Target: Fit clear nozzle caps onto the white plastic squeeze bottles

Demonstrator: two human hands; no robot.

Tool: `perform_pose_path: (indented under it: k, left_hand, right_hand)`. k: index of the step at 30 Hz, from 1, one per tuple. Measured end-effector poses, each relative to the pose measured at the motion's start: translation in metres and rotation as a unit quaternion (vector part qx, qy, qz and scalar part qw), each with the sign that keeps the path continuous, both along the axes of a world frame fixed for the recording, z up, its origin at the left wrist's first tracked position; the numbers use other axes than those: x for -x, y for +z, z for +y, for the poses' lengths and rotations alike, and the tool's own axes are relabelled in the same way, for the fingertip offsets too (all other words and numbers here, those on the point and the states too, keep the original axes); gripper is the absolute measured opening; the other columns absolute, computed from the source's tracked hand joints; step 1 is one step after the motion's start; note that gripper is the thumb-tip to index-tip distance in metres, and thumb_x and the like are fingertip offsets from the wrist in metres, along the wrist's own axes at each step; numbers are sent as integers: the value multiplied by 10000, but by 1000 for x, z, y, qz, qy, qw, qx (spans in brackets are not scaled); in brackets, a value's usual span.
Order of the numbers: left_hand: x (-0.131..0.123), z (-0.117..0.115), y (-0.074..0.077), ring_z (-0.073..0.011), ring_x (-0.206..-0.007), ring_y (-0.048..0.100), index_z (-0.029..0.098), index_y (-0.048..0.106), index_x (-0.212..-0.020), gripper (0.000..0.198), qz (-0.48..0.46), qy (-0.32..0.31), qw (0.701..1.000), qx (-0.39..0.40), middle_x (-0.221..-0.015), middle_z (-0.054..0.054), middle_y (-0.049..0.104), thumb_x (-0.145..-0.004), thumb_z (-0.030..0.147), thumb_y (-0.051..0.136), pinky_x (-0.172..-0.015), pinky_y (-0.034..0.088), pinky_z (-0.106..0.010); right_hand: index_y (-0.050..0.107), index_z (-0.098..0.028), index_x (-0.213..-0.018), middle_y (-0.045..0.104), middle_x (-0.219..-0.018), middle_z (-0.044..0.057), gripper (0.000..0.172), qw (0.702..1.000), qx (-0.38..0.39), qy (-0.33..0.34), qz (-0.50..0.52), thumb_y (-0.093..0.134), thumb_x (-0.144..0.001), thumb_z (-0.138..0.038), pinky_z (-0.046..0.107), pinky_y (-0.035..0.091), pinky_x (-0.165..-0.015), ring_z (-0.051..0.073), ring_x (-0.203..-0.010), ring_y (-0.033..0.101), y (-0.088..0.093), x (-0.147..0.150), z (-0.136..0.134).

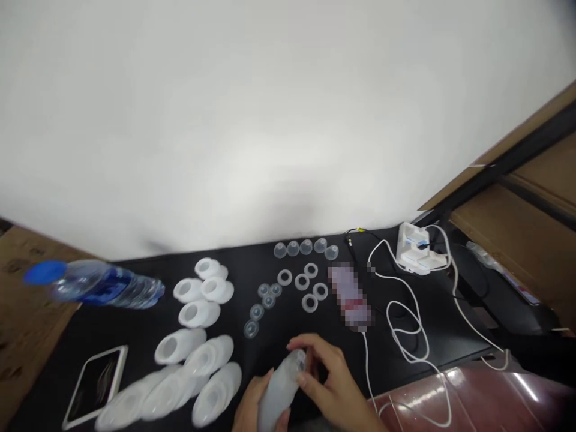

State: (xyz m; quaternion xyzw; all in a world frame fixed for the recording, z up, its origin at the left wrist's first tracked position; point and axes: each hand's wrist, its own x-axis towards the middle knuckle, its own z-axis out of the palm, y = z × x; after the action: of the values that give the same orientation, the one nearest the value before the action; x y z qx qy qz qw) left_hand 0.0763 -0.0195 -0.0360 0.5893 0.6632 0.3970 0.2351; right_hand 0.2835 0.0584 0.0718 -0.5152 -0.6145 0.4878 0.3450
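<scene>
The left hand and the right hand have their fingers closed around a frosted plastic cylinder, just right of the white plastic cups; its smooth surface could slip, and then it may knock those cups.

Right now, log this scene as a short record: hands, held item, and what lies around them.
Left hand: grips a frosted plastic piece from below
Right hand: fingers at that piece's top end
Nearby on black tabletop: clear round caps, clear rings, white plastic cups
Farther out: water bottle, white-framed phone, white cable
</scene>
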Motion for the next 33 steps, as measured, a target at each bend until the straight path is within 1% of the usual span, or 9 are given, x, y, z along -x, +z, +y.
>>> perform_pose_path:
  k: [3,7,12,15,17,21,24,28,33]
  left_hand:
    - [5,-1,13,-352,-1110,832,214,728,-1350,450,10,-80,995,-55,-1248,-133,841,-944,405,692,-970,686,-452]
    - [12,5,21,-340,-1194,804,168,675,-1458,527,23,-118,992,-39,-1330,-168,808,-977,380,634,-1040,663,-442]
    - [8,11,29,-317,-1172,788,137,577,-1588,557,-2,-147,987,-64,-1348,-195,784,-1060,313,593,-1053,645,-441]
    - [6,15,34,-315,-1232,760,162,523,-1645,580,-28,-167,983,-75,-1393,-193,760,-1083,279,606,-1091,624,-454]
    - [6,17,36,-311,-1261,752,185,524,-1648,575,-50,-164,982,-72,-1398,-184,757,-1092,294,620,-1100,624,-452]
    - [8,14,33,-337,-1283,763,197,510,-1657,694,-74,-159,981,-81,-1445,-187,747,-1052,477,702,-1094,644,-445]
    - [7,12,32,-313,-1162,820,176,483,-1664,716,-107,-148,979,-90,-1416,-195,766,-1055,504,669,-1014,685,-416]
    - [4,13,34,-208,-793,833,177,645,-1481,426,-106,-147,979,-93,-1101,-125,853,-1072,274,577,-783,700,-332]
    - [3,13,33,-207,-701,784,207,731,-1039,185,-7,-172,978,-117,-788,-50,781,-1026,161,553,-689,631,-314]
  right_hand:
    - [696,-293,-1421,685,-902,9,420,999,-28,7,26,700,-1042,-475,299,540,-678,193,-748,644,10,-1,5]
    - [692,-265,-1410,646,-801,-4,381,1000,-22,-16,15,634,-1096,-473,316,539,-659,191,-686,610,14,2,13]
    - [718,-246,-1311,809,-1098,106,387,999,32,-22,36,706,-1051,-533,312,593,-618,196,-731,677,5,11,14]
    - [713,-230,-1198,813,-1091,120,391,994,66,-63,55,758,-1004,-566,268,566,-534,203,-744,712,3,17,13]
    - [691,-235,-1278,805,-1141,114,486,995,81,-27,51,849,-931,-537,280,600,-592,220,-818,744,6,18,14]
    - [737,-241,-1281,809,-1030,49,523,984,98,146,-36,947,-835,-418,317,624,-674,228,-801,751,23,11,28]
    - [739,-258,-1299,824,-1089,68,484,989,27,110,-95,913,-873,-407,330,628,-686,250,-842,767,39,4,51]
    - [693,-268,-1369,771,-1329,132,471,987,-110,15,-116,847,-954,-427,351,641,-746,269,-973,766,58,20,82]
    - [704,-260,-1304,769,-1279,117,344,975,-164,90,-121,788,-993,-382,387,649,-844,279,-1038,757,59,77,97]
